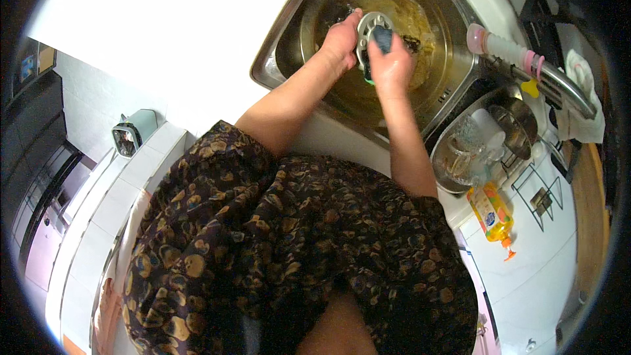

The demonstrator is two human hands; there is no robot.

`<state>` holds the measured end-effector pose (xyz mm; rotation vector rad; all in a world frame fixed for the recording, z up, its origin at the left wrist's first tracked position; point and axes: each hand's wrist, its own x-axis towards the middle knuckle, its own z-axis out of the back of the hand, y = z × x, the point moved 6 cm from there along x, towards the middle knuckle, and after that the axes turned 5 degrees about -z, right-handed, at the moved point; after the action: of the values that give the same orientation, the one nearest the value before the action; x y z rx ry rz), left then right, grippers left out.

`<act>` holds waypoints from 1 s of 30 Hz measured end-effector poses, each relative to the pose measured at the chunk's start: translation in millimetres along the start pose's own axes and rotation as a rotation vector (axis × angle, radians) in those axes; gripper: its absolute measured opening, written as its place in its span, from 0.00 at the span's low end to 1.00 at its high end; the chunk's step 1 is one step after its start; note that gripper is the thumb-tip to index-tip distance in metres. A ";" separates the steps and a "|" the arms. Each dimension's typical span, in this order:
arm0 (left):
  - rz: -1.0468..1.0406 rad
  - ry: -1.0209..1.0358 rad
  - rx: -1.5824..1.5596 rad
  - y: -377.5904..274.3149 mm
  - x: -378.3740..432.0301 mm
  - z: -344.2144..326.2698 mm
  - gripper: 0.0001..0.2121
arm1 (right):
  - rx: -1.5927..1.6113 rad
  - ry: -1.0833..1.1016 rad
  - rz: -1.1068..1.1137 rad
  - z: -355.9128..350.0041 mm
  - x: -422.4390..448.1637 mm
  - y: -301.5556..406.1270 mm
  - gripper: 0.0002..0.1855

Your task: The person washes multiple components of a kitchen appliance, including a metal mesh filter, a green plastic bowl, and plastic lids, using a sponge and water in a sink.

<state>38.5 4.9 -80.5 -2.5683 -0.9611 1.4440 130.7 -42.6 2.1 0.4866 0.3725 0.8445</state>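
Note:
Over a stainless steel sink (443, 5), my left hand (341, 39) grips the left side of a round pale-grey part (366, 20) with openings around its rim. My right hand (393, 70) presses a dark scrubbing pad (382, 38) against the part's face. A bright green edge shows below the part, and I cannot tell what it belongs to. Beneath my hands, brownish, cloudy liquid (419, 15) covers the sink's bottom. A dark clump (411, 43) lies to the right of the pad. My fingers hide some of the part and pad.
A faucet (572, 91) with a pinkish extension hose (500, 44) reaches in from the right. Beside the sink stands a metal basin (438, 170) holding glassware. Nearer me are an orange dish soap bottle (493, 214) and a wire rack (522, 185). A white counter (172, 24) spans the left.

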 end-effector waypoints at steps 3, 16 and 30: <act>0.063 0.021 0.074 4.0 -2.7 1.0 0.17 | -0.063 0.032 0.018 1.0 17.5 29.6 0.21; -0.013 0.198 -0.304 -30.3 -18.3 -25.7 0.15 | -0.136 0.109 0.034 -38.7 15.4 -80.5 0.37; -0.384 0.037 0.361 -27.7 -14.0 -7.2 0.19 | 0.216 -0.095 0.518 34.6 -28.6 65.5 0.16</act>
<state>25.2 21.7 -56.8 -2.0172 -1.0090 1.3138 90.0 -36.9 70.0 0.8419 0.2514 1.2834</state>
